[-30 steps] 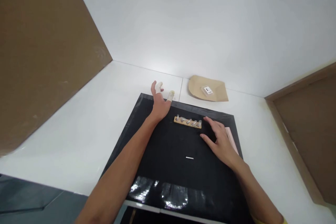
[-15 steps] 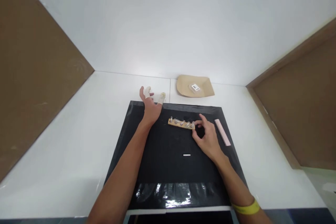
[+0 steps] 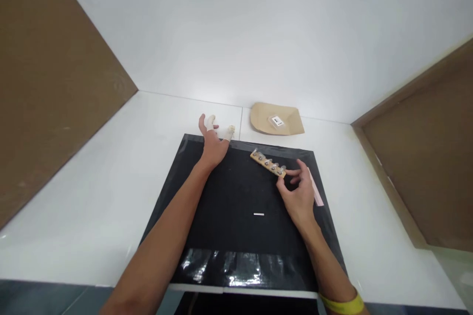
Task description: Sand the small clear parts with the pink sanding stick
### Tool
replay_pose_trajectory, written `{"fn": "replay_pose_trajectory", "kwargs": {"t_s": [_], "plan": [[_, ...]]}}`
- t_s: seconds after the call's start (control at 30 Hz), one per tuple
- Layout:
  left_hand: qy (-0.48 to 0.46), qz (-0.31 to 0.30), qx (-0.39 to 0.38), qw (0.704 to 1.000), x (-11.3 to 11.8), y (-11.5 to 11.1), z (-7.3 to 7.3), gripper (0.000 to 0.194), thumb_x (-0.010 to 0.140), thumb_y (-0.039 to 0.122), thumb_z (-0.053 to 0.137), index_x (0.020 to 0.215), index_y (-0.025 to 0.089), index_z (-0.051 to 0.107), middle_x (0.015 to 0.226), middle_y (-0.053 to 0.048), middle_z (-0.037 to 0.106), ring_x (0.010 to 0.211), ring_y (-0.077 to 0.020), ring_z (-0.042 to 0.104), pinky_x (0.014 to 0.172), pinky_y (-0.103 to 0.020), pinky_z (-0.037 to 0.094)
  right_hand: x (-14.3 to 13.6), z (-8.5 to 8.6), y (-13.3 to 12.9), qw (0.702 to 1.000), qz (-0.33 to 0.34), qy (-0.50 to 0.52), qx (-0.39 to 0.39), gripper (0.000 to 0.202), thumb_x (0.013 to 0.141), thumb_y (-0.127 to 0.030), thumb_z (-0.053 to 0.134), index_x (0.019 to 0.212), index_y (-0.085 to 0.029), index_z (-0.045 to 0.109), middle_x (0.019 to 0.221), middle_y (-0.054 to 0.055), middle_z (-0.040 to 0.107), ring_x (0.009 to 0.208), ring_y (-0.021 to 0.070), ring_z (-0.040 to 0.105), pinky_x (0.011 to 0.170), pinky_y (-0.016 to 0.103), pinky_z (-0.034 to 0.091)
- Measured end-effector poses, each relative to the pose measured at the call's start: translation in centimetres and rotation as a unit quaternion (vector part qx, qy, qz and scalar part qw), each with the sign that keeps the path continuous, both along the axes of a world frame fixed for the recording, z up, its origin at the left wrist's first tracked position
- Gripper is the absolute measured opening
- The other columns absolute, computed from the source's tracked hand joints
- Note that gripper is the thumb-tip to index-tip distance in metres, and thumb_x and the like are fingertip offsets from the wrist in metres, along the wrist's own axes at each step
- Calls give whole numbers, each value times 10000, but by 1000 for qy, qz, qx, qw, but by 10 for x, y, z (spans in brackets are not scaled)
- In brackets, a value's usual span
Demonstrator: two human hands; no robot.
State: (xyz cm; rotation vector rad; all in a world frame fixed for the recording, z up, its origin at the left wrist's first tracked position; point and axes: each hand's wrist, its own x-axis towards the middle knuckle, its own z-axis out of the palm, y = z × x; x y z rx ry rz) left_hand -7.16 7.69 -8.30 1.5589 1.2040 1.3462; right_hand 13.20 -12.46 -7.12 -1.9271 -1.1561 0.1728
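My right hand [image 3: 298, 189] pinches the near right end of a narrow wooden strip [image 3: 269, 163] between thumb and forefinger. A row of several small silver pieces with clear plastic parts sits along the strip, which slants down to the right. My left hand [image 3: 215, 145] lies at the far left edge of the black mat [image 3: 221, 206], fingers spread, holding nothing that I can see. White covers wrap its thumb and one finger. A short silver pin [image 3: 258, 214] rests on the mat, nearer to me than the strip.
Behind the mat stands a brown paper tray [image 3: 258, 117] with a small clear, labelled box [image 3: 276, 121] in it. A pink bar [image 3: 317, 191] lies at the mat's right side, partly behind my right hand. Brown panels [image 3: 424, 157] flank the white table.
My right hand has moved slightly right and swung the strip, so its left end now points farther away. The left hand keeps its spread pose. The view has shifted a little.
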Motion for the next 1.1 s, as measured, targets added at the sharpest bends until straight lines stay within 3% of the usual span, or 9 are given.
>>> {"fn": "replay_pose_trajectory", "kwargs": {"t_s": [0.1, 0.2, 0.37, 0.43, 0.53, 0.67, 0.8, 0.93, 1.1], "plan": [[6, 1, 7, 1000, 1, 1, -1, 911, 804, 530, 818, 1526, 188, 380, 1718, -235, 57, 1275, -340, 540, 1166, -552, 436, -12, 3, 1, 999, -28, 32, -13, 790, 812, -470, 654, 1477, -80, 482, 970, 75, 728, 759, 224, 553, 780, 424, 503], [16, -3, 7, 1000, 1, -1, -1, 925, 786, 528, 819, 1520, 177, 381, 1711, -243, 56, 1252, -332, 547, 1154, -545, 445, -34, 8, -4, 997, -17, 71, -32, 819, 796, -493, 681, 1471, -80, 471, 972, 80, 759, 791, 244, 616, 781, 427, 517], [23, -1, 20, 1000, 1, -5, 2, 881, 817, 512, 791, 1509, 150, 382, 1698, -265, 77, 1226, -321, 555, 1160, -562, 439, -70, 20, -34, 973, 128, 183, -53, 732, 893, -468, 665, 1512, -172, 412, 1051, 71, 820, 886, 247, 745, 871, 427, 580], [15, 10, 21, 1000, 1, -5, 1, 862, 833, 506, 785, 1514, 161, 385, 1700, -261, 89, 1227, -324, 556, 1138, -558, 459, -69, 25, -47, 971, 146, 186, -31, 666, 939, -448, 652, 1513, -206, 416, 1019, 65, 822, 878, 252, 755, 884, 441, 588], [0, 20, 19, 1000, 1, -3, 0, 866, 820, 502, 817, 1516, 197, 402, 1706, -237, 111, 1219, -325, 563, 1086, -539, 500, -43, 30, -47, 982, 119, 145, 15, 627, 976, -427, 637, 1514, -215, 395, 1009, 62, 806, 923, 258, 750, 938, 470, 582], [-4, 25, 14, 1000, 1, 0, -1, 859, 810, 487, 837, 1508, 204, 423, 1704, -230, 126, 1192, -313, 580, 1063, -526, 510, 19, 34, 0, 978, 197, 65, 13, 626, 1016, -322, 524, 1580, -188, 287, 1188, 126, 762, 1084, 267, 721, 1081, 536, 534], [-8, 27, 11, 1000, 1, 1, 0, 841, 829, 502, 807, 1504, 179, 423, 1705, -247, 122, 1172, -295, 586, 1061, -519, 509, 63, 37, 70, 947, 317, 0, -49, 783, 911, -186, 565, 1638, -209, 274, 1273, 132, 732, 1146, 291, 694, 1102, 568, 535], [-17, 32, 6, 999, 0, 3, 0, 831, 836, 520, 790, 1488, 150, 433, 1699, -270, 135, 1145, -283, 598, 1036, -514, 520, 70, 38, 114, 910, 401, 2, -108, 946, 839, -108, 601, 1694, -241, 219, 1187, 67, 780, 1083, 260, 720, 1080, 555, 564], [-30, 36, 4, 999, 1, 3, -3, 789, 836, 504, 806, 1471, 187, 463, 1707, -245, 172, 1141, -277, 605, 1018, -496, 527, 64, 35, 125, 875, 463, 21, -142, 1020, 868, -151, 603, 1729, -198, 58, 1386, 127, 725, 1262, 282, 687, 1130, 579, 538]]}}
